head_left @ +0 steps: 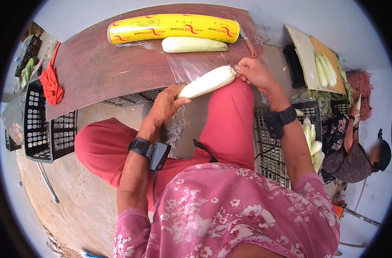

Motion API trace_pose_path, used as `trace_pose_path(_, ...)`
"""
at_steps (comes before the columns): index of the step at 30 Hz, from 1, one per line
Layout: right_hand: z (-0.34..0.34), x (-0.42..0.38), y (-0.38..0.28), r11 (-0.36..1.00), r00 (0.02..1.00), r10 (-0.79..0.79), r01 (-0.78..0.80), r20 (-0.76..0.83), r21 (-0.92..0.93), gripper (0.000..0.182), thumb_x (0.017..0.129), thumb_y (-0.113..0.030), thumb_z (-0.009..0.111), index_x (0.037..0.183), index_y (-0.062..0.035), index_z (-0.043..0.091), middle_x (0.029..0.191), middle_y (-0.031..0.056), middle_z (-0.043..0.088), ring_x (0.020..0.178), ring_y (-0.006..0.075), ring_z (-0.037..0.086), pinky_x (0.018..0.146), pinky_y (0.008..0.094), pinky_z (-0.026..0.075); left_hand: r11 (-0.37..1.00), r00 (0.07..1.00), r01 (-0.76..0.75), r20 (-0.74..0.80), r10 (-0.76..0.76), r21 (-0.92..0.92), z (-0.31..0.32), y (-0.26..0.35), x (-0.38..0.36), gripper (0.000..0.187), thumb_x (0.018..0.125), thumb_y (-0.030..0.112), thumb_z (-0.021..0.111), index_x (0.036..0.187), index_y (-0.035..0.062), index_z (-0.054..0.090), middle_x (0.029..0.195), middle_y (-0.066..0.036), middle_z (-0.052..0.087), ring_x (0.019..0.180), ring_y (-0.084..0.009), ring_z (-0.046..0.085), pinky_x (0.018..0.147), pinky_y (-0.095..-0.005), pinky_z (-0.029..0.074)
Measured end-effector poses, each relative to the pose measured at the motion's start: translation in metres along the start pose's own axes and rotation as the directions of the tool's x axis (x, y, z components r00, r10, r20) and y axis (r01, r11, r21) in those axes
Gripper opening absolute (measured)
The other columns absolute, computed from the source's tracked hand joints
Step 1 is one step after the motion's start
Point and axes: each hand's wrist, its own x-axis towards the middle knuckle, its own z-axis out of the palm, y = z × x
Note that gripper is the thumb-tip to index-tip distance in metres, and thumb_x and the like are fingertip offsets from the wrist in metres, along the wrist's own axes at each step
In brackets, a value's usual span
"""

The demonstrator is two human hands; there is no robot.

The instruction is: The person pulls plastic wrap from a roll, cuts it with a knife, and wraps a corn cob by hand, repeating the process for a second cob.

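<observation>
A pale zucchini (208, 82) is held at a slant over my right knee, at the table's front edge. My left hand (165, 103) is closed around its left end, the thumb stretched along the underside. My right hand (252, 74) pinches at its right tip, where clear cling film looks gathered; the fingers partly hide this spot. A second zucchini (194, 44) lies on the table, on a thin sheet of clear cling film (178, 65). Behind it is a big yellow roll of cling film (174, 29).
A knife (250, 46) lies at the right of the brown table (97, 69). An orange-red cloth (51, 84) hangs over its left edge. Black crates (36, 122) stand left; another crate (271, 161) with zucchini is by my right side. A person (353, 157) sits at the far right.
</observation>
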Motion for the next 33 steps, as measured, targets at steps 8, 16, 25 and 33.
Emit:
trace_pose_path(8, 0.002, -0.007, -0.018, 0.895, 0.908, -0.372, 0.295, -0.195, -0.335, 0.017, 0.086, -0.015, 0.060, 0.086, 0.0015, 0.060, 0.074, 0.0006, 0.060, 0.069, 0.0087, 0.055, 0.063, 0.0246, 0.044, 1.000, 1.000, 0.015, -0.026, -0.015, -0.011, 0.001, 0.002, -0.002, 0.044, 0.078, 0.026, 0.068, 0.115, 0.0060, 0.057, 0.099, -0.016, 0.060, 0.096, -0.0334, 0.056, 0.083, -0.0374, 0.044)
trace_pose_path(16, 0.016, 0.008, -0.009, 0.965, 0.964, -0.261, 0.260, -0.039, -0.026, 0.015, 0.085, -0.016, 0.061, 0.084, -0.0009, 0.062, 0.075, -0.0017, 0.059, 0.070, 0.0050, 0.052, 0.070, 0.0207, 0.042, 0.999, 0.999, -0.023, -0.040, 0.024, 0.035, 0.000, -0.001, -0.003, 0.045, 0.080, 0.025, 0.068, 0.118, 0.0037, 0.056, 0.090, -0.013, 0.057, 0.086, -0.0243, 0.056, 0.079, -0.0331, 0.044)
trace_pose_path(25, 0.003, 0.035, 0.000, 0.818, 0.954, -0.301, 0.254, -0.008, -0.516, 0.015, 0.076, -0.013, 0.061, 0.073, 0.0021, 0.060, 0.069, 0.0120, 0.062, 0.063, 0.0155, 0.057, 0.057, 0.0314, 0.045, 1.000, 1.000, -0.007, -0.020, 0.007, 0.011, -0.001, 0.001, -0.002, 0.044, 0.079, 0.024, 0.069, 0.117, 0.0042, 0.057, 0.090, -0.012, 0.058, 0.085, -0.0233, 0.056, 0.078, -0.0323, 0.044)
trace_pose_path(33, -0.008, 0.034, 0.018, 0.771, 0.957, -0.277, 0.273, 0.082, -0.575, 0.009, 0.077, -0.008, 0.061, 0.078, 0.0005, 0.060, 0.072, 0.0103, 0.063, 0.068, 0.0157, 0.057, 0.063, 0.0307, 0.045, 1.000, 0.999, 0.021, 0.040, -0.020, -0.017, -0.005, 0.004, 0.000, 0.044, 0.079, 0.023, 0.068, 0.117, 0.0046, 0.057, 0.092, -0.012, 0.059, 0.088, -0.0221, 0.056, 0.081, -0.0314, 0.044)
